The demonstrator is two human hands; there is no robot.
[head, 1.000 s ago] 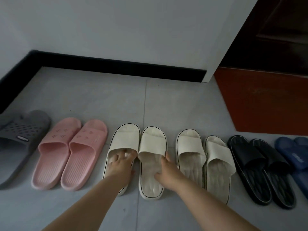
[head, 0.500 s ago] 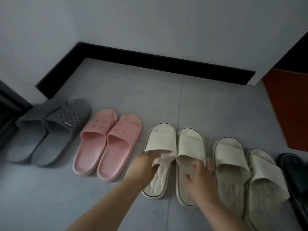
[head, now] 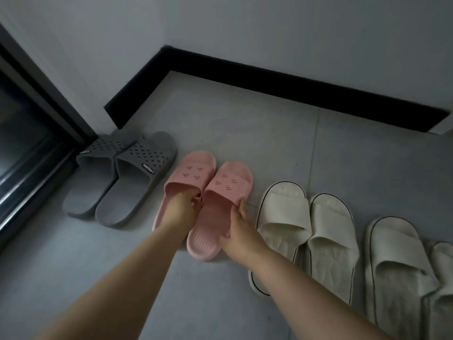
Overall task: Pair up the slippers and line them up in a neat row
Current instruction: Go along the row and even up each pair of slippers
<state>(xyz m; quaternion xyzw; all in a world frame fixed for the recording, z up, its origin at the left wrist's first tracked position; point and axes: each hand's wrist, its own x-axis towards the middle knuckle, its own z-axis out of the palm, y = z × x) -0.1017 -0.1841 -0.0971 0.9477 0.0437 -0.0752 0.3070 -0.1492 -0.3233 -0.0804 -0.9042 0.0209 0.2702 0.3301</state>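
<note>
- Head view, looking down at a grey tiled floor with a black baseboard running along the wall from 10 to 2 o'clock.
- We see both bare forearms reaching up from 6 o'clock to the pink pair at frame centre.
- Left hand sits on the left pink slipper; its fingers are curled and tucked under the edge of the strap, gripping there. The fingertips are partly hidden, so we cannot tell how tightly.
- Right hand lies against the outer edge of the right pink slipper, fingers pressed together along the side, thumb on the footbed near the heel.
- The two pink slippers touch along their inner sides, toes pointing to about 1 o'clock.
- At 9 o'clock of the pink pair: a grey perforated pair, side by side, toes near the corner, a small lettered tag on the right one's strap. Just beside them stands a dark door frame.
- At 3 o'clock of the pink pair: a cream pair with dark-trimmed soles, sides touching; our right forearm crosses its heel.
- At 4 o'clock, by the frame edge: a second cream pair, the outer slipper cut off.
- All pairs lie in one row from 9 to 4 o'clock.
</note>
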